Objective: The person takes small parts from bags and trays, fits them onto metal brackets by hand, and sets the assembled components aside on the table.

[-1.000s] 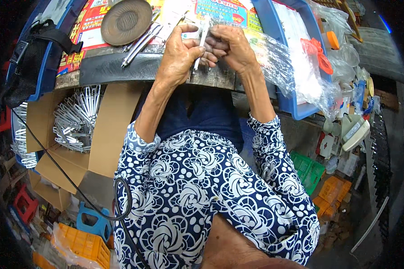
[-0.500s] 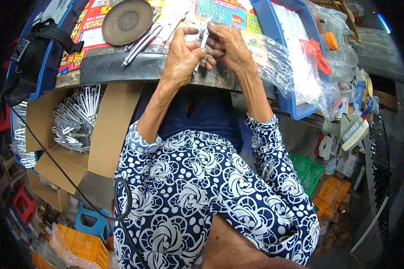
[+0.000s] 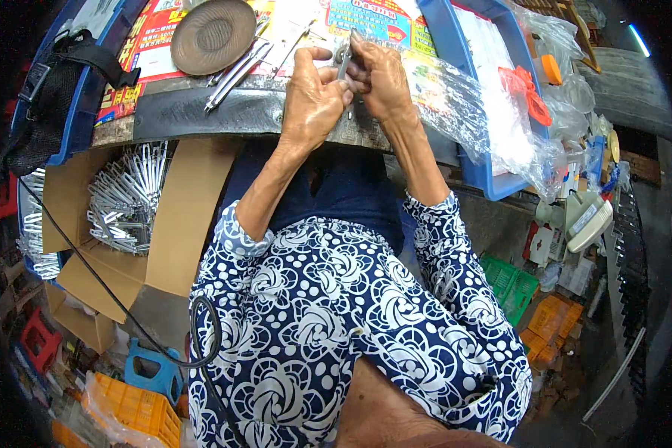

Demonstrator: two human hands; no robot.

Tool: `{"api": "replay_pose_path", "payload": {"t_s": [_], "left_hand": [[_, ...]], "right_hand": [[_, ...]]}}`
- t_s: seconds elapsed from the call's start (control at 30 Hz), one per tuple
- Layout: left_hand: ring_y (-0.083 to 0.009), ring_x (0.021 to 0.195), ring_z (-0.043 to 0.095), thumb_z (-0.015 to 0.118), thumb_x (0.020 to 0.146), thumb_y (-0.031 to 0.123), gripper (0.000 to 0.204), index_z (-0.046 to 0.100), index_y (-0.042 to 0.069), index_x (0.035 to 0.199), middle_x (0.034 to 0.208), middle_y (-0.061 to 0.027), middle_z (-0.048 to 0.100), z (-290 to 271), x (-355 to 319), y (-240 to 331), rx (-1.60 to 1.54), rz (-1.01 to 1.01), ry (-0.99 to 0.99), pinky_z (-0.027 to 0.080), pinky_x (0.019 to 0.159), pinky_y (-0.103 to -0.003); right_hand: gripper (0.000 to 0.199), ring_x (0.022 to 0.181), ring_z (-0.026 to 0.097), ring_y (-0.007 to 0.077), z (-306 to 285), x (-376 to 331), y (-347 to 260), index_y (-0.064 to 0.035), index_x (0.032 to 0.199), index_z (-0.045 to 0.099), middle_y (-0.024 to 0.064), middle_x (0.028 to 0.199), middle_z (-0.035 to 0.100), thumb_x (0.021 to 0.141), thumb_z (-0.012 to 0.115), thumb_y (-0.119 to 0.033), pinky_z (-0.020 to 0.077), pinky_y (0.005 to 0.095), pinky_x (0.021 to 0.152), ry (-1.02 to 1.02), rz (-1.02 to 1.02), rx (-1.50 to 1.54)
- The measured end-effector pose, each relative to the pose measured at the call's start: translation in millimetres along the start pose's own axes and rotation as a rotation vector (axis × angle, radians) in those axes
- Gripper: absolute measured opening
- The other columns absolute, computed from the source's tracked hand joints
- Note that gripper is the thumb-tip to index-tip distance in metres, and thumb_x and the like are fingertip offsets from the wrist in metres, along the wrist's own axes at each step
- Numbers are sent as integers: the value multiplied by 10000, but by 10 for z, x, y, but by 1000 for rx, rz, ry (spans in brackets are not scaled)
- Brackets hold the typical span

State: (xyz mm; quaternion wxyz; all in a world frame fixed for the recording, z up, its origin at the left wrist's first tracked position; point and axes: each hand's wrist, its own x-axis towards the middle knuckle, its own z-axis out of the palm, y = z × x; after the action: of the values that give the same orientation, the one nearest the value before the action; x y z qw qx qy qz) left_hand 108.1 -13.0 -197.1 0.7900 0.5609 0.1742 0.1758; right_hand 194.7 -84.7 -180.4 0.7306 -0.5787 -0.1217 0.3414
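My left hand (image 3: pixel 310 103) and my right hand (image 3: pixel 384 81) meet over the table's front edge. Between them is a slim silver metal piece (image 3: pixel 344 64), pinched by the fingers of both; its exact kind is hard to make out, as fingers cover part of it. To the left of my hands, several long silver metal pieces (image 3: pixel 239 73) lie in a loose bunch beside a round brown ridged dish (image 3: pixel 213 37). Printed red and yellow paper sheets (image 3: pixel 145 56) cover much of the tabletop.
An open cardboard box (image 3: pixel 190 216) full of slim silver metal pieces (image 3: pixel 129 198) stands below the table at left. Blue trays (image 3: pixel 467 45) flank the work spot, the right one with clear plastic film (image 3: pixel 463 119). A black cable (image 3: pixel 104 287) crosses at left.
Both hands have shifted slightly, the left one a little to the right and closer to the other. The silver piece between them has tilted more upright.
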Motion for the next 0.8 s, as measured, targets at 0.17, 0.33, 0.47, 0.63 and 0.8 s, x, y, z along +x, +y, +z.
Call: {"api": "replay_pose_path", "payload": {"t_s": [0.17,0.33,0.47,0.63,0.8], "left_hand": [[-94,564,514,443,734,-87,341,280,-30,1027,713,-121,548,-6,10,-12,23,23,-6,424,478,-196],[-113,524,511,424,749,-102,339,283,-33,1049,704,-126,536,-100,46,21,-184,-73,-93,393,422,-182],[-147,556,523,423,748,-96,317,311,-31,1038,718,-140,532,-171,75,55,-375,-138,-165,413,451,-215],[-165,564,504,432,740,-93,346,309,-29,1057,715,-137,521,-241,104,46,-481,-211,-179,400,469,-234],[-157,533,442,417,750,-78,345,319,-20,1076,705,-135,507,-306,107,38,-583,-249,-200,347,459,-237]], "right_hand": [[208,437,327,25,-17,6,11,-70,688,498,-29,555,411,829,488,-222,235,153,370,4,-2,14],[222,425,321,36,3,-11,-41,-57,712,501,-7,560,426,836,484,-240,238,154,370,8,60,11],[221,410,348,68,-61,5,-71,24,700,492,34,543,419,813,499,-166,364,202,376,-160,73,78],[181,416,371,73,-130,74,-8,42,701,489,40,544,426,796,507,-111,344,191,369,-251,51,156],[157,432,381,59,-130,88,19,54,724,510,37,561,452,791,521,-88,271,157,355,-276,53,209]]}}
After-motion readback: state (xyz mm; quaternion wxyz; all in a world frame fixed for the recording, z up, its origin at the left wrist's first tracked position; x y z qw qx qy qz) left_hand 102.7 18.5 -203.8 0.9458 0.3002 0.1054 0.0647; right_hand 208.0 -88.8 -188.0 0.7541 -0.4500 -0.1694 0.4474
